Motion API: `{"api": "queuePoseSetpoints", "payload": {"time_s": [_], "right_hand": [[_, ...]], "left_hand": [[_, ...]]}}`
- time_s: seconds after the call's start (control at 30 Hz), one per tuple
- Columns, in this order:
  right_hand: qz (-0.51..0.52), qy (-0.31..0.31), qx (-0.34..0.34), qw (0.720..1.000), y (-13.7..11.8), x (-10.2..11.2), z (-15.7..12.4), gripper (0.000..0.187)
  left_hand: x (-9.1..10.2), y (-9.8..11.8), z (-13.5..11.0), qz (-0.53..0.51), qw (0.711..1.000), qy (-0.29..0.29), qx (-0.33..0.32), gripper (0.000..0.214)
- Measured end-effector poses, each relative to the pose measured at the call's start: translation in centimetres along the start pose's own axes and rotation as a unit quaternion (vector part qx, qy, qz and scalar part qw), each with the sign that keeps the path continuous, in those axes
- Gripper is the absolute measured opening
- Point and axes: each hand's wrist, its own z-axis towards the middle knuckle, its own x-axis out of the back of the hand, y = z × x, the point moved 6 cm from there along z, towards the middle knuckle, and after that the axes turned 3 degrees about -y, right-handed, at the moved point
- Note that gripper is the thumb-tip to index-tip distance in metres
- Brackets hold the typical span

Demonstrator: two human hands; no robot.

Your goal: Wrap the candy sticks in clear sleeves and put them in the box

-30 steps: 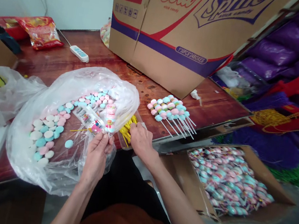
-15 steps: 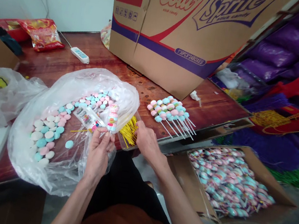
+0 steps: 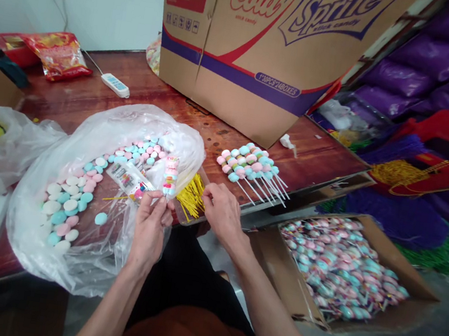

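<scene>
My left hand (image 3: 151,224) is closed in a pinch around the lower end of a wrapped marshmallow stick (image 3: 170,176), which stands upright with pink, yellow and blue pieces inside clear film. To its right, my right hand (image 3: 221,212) is at the edge of a shallow tray of yellow twist ties (image 3: 191,198). Its fingertips are pressed together; whatever they hold is too small to make out. Left of my hands, loose pastel marshmallows (image 3: 70,205) lie in a spread clear plastic bag (image 3: 39,258). Printed wrappers (image 3: 129,178) rest among them.
Unwrapped marshmallow sticks (image 3: 250,163) lie in a pile on the wooden table (image 3: 108,64). A large carton (image 3: 236,39) stands behind. At the lower right, an open cardboard box (image 3: 276,273) holds many wrapped sticks. A power strip (image 3: 115,85) and red snack bag (image 3: 57,55) sit at the back left.
My right hand has drawn slightly to the right from the twist ties, its fingers still pinched. The left hand keeps hold of the wrapped marshmallow stick. The whole view has shifted a little.
</scene>
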Motion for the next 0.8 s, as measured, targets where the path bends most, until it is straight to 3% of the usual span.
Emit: {"api": "queuePoseSetpoints", "payload": {"time_s": [0.23, 0.33, 0.4, 0.53, 0.6, 0.8], "right_hand": [[0.076, 0.013, -0.001, 0.997, 0.7, -0.4, -0.3, 0.014], [0.173, 0.064, 0.019, 0.983, 1.0, 0.3, -1.0, 0.013], [0.291, 0.080, 0.043, 0.952, 0.9, 0.6, -1.7, 0.013], [0.475, 0.027, 0.098, 0.874, -1.1, -0.3, -3.1, 0.017], [0.476, 0.052, 0.106, 0.871, -1.9, -0.5, -3.5, 0.017], [0.407, 0.139, 0.096, 0.898, -2.3, -0.6, -4.2, 0.015]], "left_hand": [[0.0, 0.0, -0.1, 0.008, 1.000, 0.000, 0.007, 0.035], [0.0, 0.0, 0.0, 0.008, 1.000, 0.005, 0.004, 0.033], [-0.2, -0.1, 0.0, 0.005, 1.000, 0.003, 0.006, 0.033], [-1.0, -0.7, -0.3, 0.000, 0.999, -0.027, 0.024, 0.029], [-1.5, -0.9, -0.7, 0.006, 0.999, -0.042, 0.029, 0.026], [-2.0, -1.2, -1.3, 0.074, 0.995, -0.059, -0.007, 0.026]]}}
